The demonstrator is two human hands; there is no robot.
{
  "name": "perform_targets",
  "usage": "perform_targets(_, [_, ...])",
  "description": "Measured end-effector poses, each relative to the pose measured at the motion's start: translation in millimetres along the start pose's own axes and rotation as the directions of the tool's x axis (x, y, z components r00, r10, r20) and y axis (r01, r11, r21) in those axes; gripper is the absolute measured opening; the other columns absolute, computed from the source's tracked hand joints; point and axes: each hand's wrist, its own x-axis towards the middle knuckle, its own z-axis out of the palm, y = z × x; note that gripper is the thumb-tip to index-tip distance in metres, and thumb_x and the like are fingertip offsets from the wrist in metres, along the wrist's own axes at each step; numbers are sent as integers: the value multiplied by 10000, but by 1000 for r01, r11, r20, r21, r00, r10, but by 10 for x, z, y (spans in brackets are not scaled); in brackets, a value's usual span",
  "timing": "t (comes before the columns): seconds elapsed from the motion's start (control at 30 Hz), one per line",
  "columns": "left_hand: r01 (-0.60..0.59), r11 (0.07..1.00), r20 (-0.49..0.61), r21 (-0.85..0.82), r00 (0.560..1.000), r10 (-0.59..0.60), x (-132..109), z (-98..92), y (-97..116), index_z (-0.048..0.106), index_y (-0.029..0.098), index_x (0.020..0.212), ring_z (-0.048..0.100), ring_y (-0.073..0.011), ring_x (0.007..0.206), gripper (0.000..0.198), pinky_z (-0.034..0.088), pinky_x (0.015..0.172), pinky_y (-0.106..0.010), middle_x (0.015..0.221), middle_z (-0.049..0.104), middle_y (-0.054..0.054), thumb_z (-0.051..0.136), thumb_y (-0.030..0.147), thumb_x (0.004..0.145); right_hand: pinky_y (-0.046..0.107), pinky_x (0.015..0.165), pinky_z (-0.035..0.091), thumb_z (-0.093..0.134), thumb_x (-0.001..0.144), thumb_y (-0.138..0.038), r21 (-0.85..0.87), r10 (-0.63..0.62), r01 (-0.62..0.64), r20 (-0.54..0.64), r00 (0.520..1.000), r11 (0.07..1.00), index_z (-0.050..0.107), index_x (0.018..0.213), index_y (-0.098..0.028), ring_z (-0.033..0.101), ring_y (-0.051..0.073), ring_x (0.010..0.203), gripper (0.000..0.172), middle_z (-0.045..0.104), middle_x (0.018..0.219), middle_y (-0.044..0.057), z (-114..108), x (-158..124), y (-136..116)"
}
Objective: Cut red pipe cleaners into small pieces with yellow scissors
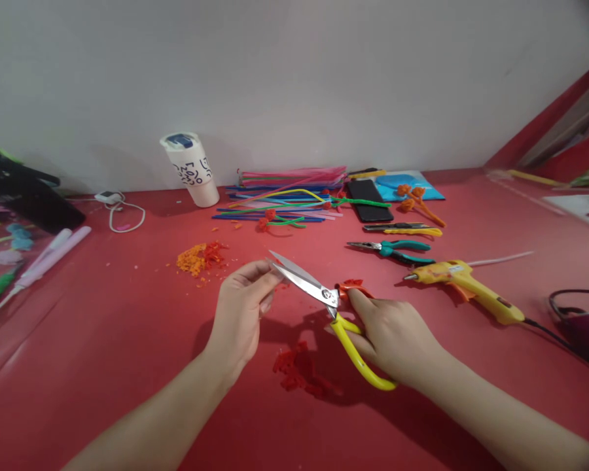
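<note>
My right hand (392, 330) is closed around a pair of scissors (308, 282) with steel blades and a yellow handle. The blades are slightly apart and point up and to the left. Beside the pivot, an orange-red part (346, 288) shows, partly hidden by my right fingers. My left hand (245, 304) is pinched at the blade tips; whatever sits between its fingers is hidden or too small to name. Below the scissors, red fuzzy clippings (294, 369) lie on the red table. Farther back rests a pile of orange clippings (191, 260) with red ones (214, 254) against it.
Pliers (392, 250), a yellow glue gun (471, 288) and a cutter knife (402, 229) lie to the right. Behind are pipe cleaners (289, 180), a phone (370, 201), an orange pipe-cleaner flower (415, 196) and a white tumbler (191, 170). A black bottle (27, 190) is at left.
</note>
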Motion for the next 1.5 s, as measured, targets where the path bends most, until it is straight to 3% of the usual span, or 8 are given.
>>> perform_targets(0.5, [17,1000,-21,-16,1000,-18,15,5,5,563,141,627,228,-10,380,63,157,370,-178,498,437,59,579,196,652,243,418,126,203,798,-561,4,-21,22,-25,999,1000,438,698,-166,480,153,381,470,524,456,24,38,-8,16])
perform_targets(0.7, [-9,1000,-9,18,1000,9,22,-9,-18,550,148,677,241,-11,384,80,167,377,-173,579,531,36,571,224,671,242,413,150,309,772,-520,182,116,-134,104,988,974,418,656,-189,411,124,383,367,472,457,0,-1,27,14])
perform_targets(0.8, [-4,993,24,120,1000,1,15,11,-27,538,151,684,250,-18,385,109,184,379,-178,622,561,20,568,255,674,223,415,212,357,757,-483,458,173,-249,201,964,854,387,622,-203,384,99,417,313,432,481,-29,-64,73,-16])
perform_targets(0.9, [-1,946,106,325,994,-36,-17,60,-41,550,151,670,298,-33,412,116,236,405,-181,616,547,24,560,267,672,212,424,274,355,756,-465,712,186,-319,261,947,625,390,643,-203,391,91,431,288,403,483,-49,-128,116,-78])
perform_targets(1.03, [-80,833,238,547,969,-64,-89,138,-98,567,159,672,390,-71,495,111,306,481,-192,566,488,34,529,263,681,208,405,302,357,751,-384,843,256,-407,331,908,353,428,735,-197,368,80,376,200,349,431,-81,-158,139,-144])
perform_targets(1.23, [-171,747,320,643,946,-58,-144,205,-146,578,159,634,343,-63,455,78,269,443,-190,516,446,46,523,211,655,185,404,269,490,686,-336,865,228,-306,230,946,398,446,633,-182,337,52,425,169,353,492,-77,-108,87,-119])
perform_targets(1.37, [86,875,327,477,906,-268,-122,196,-130,589,147,677,295,-48,402,122,215,398,-192,521,494,34,531,254,661,178,394,286,467,711,-283,910,185,-292,245,952,295,451,665,-187,348,43,387,108,383,486,-85,-113,67,-137])
perform_targets(1.5, [266,907,357,327,854,-379,-102,180,-126,582,135,649,251,-24,368,125,153,374,-192,538,543,21,571,259,637,179,384,293,457,722,-273,921,221,-292,238,946,260,438,671,-194,331,41,351,97,369,447,-95,-141,82,-161])
